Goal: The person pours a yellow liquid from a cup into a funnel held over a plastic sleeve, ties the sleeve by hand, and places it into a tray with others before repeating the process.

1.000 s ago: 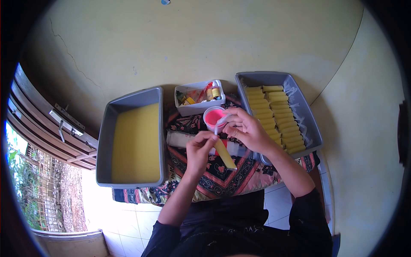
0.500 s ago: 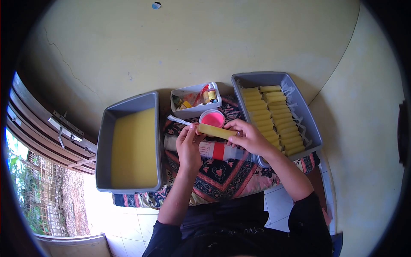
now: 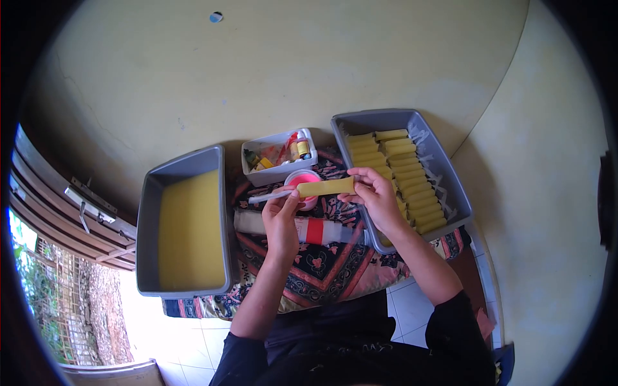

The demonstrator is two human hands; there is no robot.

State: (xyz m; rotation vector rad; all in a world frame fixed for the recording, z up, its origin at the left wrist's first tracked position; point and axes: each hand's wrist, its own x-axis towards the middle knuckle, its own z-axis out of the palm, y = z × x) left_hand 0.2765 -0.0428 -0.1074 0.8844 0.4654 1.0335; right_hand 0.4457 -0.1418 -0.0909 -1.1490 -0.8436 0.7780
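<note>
A slim plastic bag filled with yellow liquid (image 3: 325,187) is held level between my two hands, above the patterned cloth. My left hand (image 3: 281,225) is closed in a pinch at the filled part's left end, and the bag's loose clear tail (image 3: 270,195) sticks out to the left. My right hand (image 3: 380,199) grips the right end between thumb and fingers. Just behind the bag stands a round tub (image 3: 311,204) with bright pink contents, partly covered by the bag and my left fingers. A clear plastic packet with a red band (image 3: 315,231) lies below my hands.
To the left, a grey basin (image 3: 226,219) holds yellow liquid (image 3: 190,231). Another grey basin (image 3: 465,209) on the right contains rows of filled yellow bags (image 3: 412,177). A white box (image 3: 278,174) with small bottles stands at the back, near the wall. Patterned cloth (image 3: 315,262) covers the surface.
The filled bag has turned from slanting down rightward to nearly level, slightly raised at the right. Both hands still hold it. The whole view has shifted slightly.
</note>
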